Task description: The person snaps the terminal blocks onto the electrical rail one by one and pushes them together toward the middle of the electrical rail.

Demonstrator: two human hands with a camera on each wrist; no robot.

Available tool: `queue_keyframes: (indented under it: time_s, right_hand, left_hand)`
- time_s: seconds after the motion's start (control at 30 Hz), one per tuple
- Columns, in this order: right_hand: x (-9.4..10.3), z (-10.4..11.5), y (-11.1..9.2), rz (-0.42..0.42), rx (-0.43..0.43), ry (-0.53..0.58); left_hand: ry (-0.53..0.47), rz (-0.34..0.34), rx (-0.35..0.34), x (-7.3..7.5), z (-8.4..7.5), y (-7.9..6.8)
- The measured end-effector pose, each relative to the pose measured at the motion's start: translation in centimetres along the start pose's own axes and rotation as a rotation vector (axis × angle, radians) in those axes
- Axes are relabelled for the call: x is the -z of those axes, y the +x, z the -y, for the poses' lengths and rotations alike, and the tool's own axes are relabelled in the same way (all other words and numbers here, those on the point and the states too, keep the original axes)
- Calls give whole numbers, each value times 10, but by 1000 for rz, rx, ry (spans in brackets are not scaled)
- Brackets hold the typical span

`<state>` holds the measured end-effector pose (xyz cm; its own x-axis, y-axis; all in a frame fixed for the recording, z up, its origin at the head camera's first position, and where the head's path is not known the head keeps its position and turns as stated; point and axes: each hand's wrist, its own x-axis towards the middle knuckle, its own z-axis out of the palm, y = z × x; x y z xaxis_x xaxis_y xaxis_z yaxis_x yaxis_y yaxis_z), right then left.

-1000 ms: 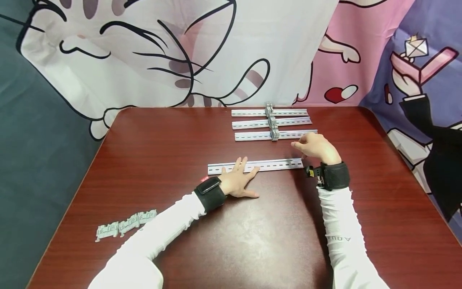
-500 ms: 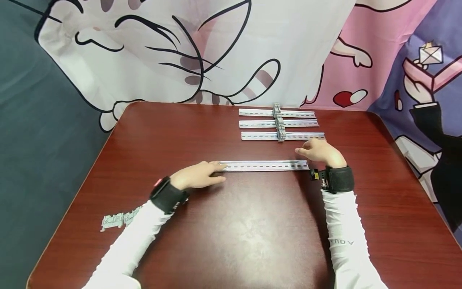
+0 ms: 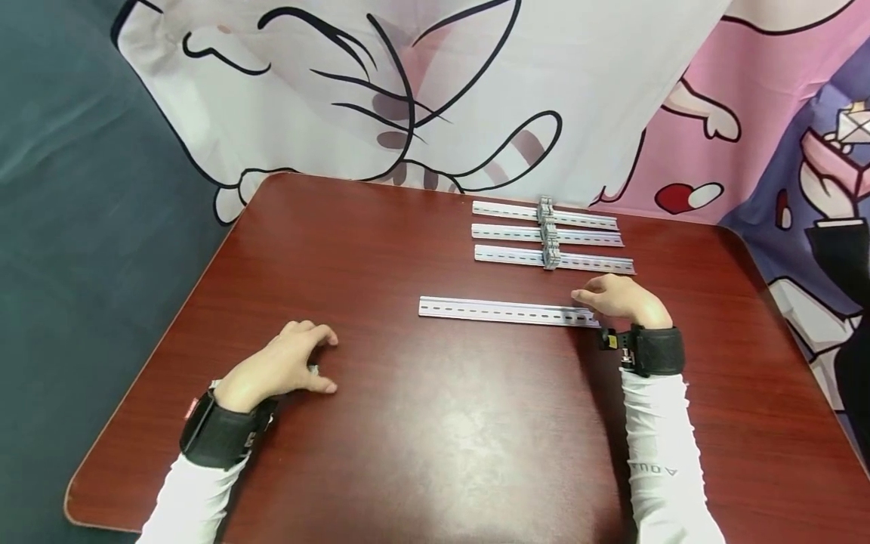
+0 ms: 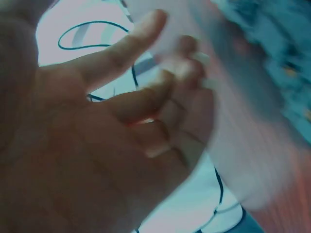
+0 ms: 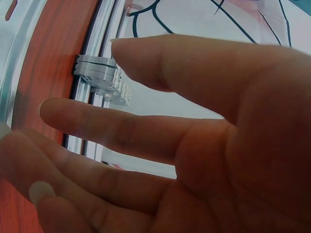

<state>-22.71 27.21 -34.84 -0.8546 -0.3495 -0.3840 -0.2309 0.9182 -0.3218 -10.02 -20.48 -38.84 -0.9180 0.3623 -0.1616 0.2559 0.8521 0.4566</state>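
A slotted metal DIN rail (image 3: 503,310) lies across the middle of the table. My right hand (image 3: 621,298) hovers at its right end, fingers loosely extended with nothing between them in the right wrist view; whether it touches the rail is unclear. My left hand (image 3: 279,366) is at the left of the table, thumb and fingers spread apart. A small bit of a pale grey block (image 3: 313,369) shows between them, and the hand hides the rest. Motion blurs the left wrist view, where the fingers (image 4: 141,99) are loosely bent and no held thing shows.
At the back of the table (image 3: 353,249) lie three more rails (image 3: 510,255), side by side. Each carries grey terminal blocks (image 3: 551,245) near its middle. A printed cloth (image 3: 476,91) hangs behind the table's far edge.
My left hand has left the rail and moved left and nearer, over where the pale grey blocks lay. My right hand stays by the rail's right end. The head view has shifted.
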Motion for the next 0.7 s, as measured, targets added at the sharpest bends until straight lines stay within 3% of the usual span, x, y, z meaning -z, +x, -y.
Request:
queue_keyframes:
  time_s: [0.17,0.43,0.7]
  right_hand:
    - [-1,-1,1,10,-4,-6]
    - [-1,-2,1,10,-7,2]
    - [-2,1,1,18,-6,13]
  left_hand:
    - [11,18,80,-5,7,-12]
    - [-6,-41,-21,-6,15,-12]
    - [2,-116,-73,-8,10,4]
